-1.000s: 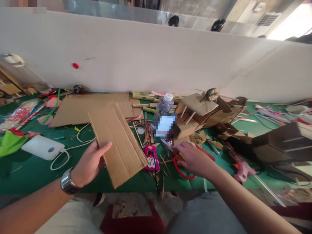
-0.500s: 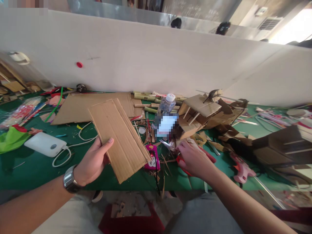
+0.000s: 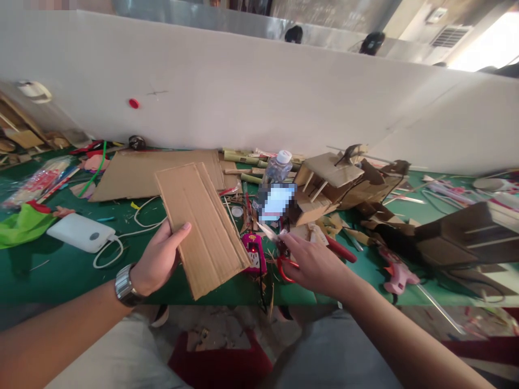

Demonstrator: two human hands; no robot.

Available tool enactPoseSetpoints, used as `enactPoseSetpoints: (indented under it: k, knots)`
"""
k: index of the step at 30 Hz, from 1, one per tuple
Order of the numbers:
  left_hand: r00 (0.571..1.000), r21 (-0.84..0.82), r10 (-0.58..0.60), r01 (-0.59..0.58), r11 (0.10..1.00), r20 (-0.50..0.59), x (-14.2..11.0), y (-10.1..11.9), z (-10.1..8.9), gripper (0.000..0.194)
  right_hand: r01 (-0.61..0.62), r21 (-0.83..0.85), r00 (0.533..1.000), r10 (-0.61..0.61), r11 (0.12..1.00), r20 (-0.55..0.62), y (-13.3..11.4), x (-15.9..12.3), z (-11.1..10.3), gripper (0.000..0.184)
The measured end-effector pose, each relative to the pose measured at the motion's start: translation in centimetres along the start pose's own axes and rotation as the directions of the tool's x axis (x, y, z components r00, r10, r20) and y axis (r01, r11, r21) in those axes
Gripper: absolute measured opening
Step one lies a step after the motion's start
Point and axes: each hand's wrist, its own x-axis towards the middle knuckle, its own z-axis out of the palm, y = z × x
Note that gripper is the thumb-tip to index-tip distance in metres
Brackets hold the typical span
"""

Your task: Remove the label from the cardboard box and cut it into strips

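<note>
My left hand (image 3: 159, 260) grips the left edge of a rectangular cardboard piece (image 3: 208, 232), thumb on its face, and holds it tilted above the green table. In my right hand (image 3: 315, 265) is a pair of scissors (image 3: 267, 232) with orange-red handles, the blades pointing up and left; my fingers hide part of the handles. A pink power strip (image 3: 254, 258) with a lit red light lies between the cardboard's right corner and the scissors. Just beyond the scissors, a pixelated bright screen (image 3: 279, 201) leans by a cardboard model (image 3: 330, 172) with stick posts.
A larger cardboard sheet (image 3: 133, 175) and a plastic bottle (image 3: 278, 168) stand toward the white partition (image 3: 251, 92). To the left are a white power bank (image 3: 81, 232) and its cable. A pink glue gun (image 3: 400, 275) and another cardboard structure (image 3: 458, 235) are on the right.
My right hand has lifted the scissors and moved left, so the blades now show clearly. The cardboard piece in my left hand has shifted only slightly.
</note>
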Motion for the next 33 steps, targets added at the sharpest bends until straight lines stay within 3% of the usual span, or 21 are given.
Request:
enactPoseSetpoints:
  k: [3,8,11,15,18,21,23,25,27,29,33]
  knots:
    - [0.999,0.034,0.025,-0.025,0.999,0.021,0.2,-0.3,-0.5,0.058,0.063,0.028,0.998,-0.062,0.998,-0.028,-0.9,-0.3,0.4,0.030]
    - [1.000,-0.008,-0.013,0.013,1.000,-0.020,0.1,0.3,-0.2,0.057,0.104,0.027,0.990,-0.101,0.994,-0.095,-1.3,-0.1,1.4,0.057]
    - [0.999,-0.056,-0.039,0.038,0.998,-0.024,0.0,0.9,0.2,0.057,0.181,0.157,0.962,-0.141,0.971,-0.235,-1.2,0.0,1.5,0.058]
    - [1.000,-0.068,-0.015,0.013,0.998,-0.017,0.0,1.2,0.5,0.057,0.312,0.375,0.901,-0.146,0.873,-0.408,-1.4,-0.4,1.1,0.071]
    - [1.000,-0.064,0.013,-0.013,0.998,-0.010,0.1,1.1,0.5,0.055,0.344,0.617,0.905,-0.075,0.707,-0.419,-2.3,-0.8,1.3,0.072]
    - [1.000,-0.082,0.001,-0.002,0.997,-0.009,0.3,1.0,0.4,0.054,0.272,0.910,0.955,0.025,0.311,-0.294,-3.9,-1.4,1.8,0.067]
    - [1.000,-0.086,-0.014,0.013,0.996,-0.009,0.3,1.0,0.4,0.053,0.177,0.984,0.982,0.054,0.033,-0.179,-5.3,-1.8,2.1,0.067]
    - [1.000,-0.072,-0.027,0.027,0.997,-0.010,0.2,1.0,0.4,0.052,0.080,0.987,0.995,0.070,-0.140,-0.071,-6.7,-2.2,2.4,0.066]
    - [0.999,-0.054,-0.051,0.051,0.997,-0.004,-0.2,1.0,0.4,0.051,-0.004,0.979,0.996,0.086,-0.203,0.022,-7.8,-2.6,2.7,0.058]
    - [0.997,-0.042,-0.077,0.078,0.996,0.018,-0.6,0.9,0.6,0.053,-0.047,0.978,0.991,0.114,-0.205,0.072,-8.5,-2.7,3.0,0.051]
    - [0.991,-0.013,-0.094,0.096,0.995,0.096,-1.6,0.6,0.9,0.061,0.010,0.995,0.983,0.183,-0.103,0.009,-9.0,-2.6,3.8,0.055]
